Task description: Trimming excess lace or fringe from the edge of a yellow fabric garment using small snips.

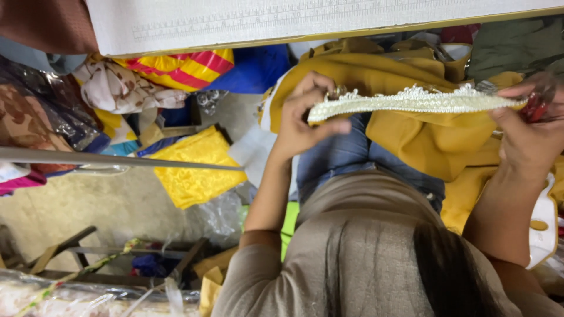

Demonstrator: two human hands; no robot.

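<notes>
- Left hand (299,126): thumb and fingers pinched shut on one end of the white beaded lace trim (411,101).
- Right hand (529,141): thumb and fingers closed on the trim's other end, at the frame edge.
- Trim: stretched level between both hands, above the mustard-yellow fabric (411,135) draped over the lap in blue jeans (341,155).
- Risk, tension: a harder pull may, by my judgement, snap threads or shed beads.
- Risk, grip: a loosened pinch lets one end drop into the fabric folds.
- Risk, snagging: the scalloped edge could catch on the cloth.
- Surroundings: yellow satin piece (194,170) and striped cloth (182,67) lie well apart.
</notes>
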